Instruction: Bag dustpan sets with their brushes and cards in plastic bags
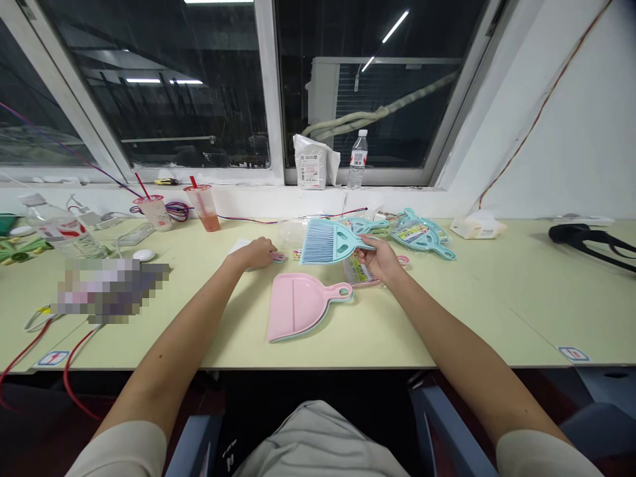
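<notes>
The blue brush (322, 244) is held by the right hand (380, 260), with fingers closed around its handle, over the middle of the table (472, 311), nearer the back edge than the front; the handle's end is hidden by the fingers. By the left hand (258, 254) a small item is mostly covered; only its pink-and-blue handle (279, 257) is exposed, so whether it is gripped or merely touched cannot be told. Part of a wrapped set (355, 270) is hidden beneath the brush and right hand. The pink dustpan (293, 305) is laid between the forearms, handle toward the right; under it, only a blue rim is exposed. Pixelated items (109, 291) near the table's left front cannot be made out. The black object (586, 235) is cut off at the right. A strip of tabletop is left between dustpan and front edge; a broader stretch is seen right of the right forearm.
</notes>
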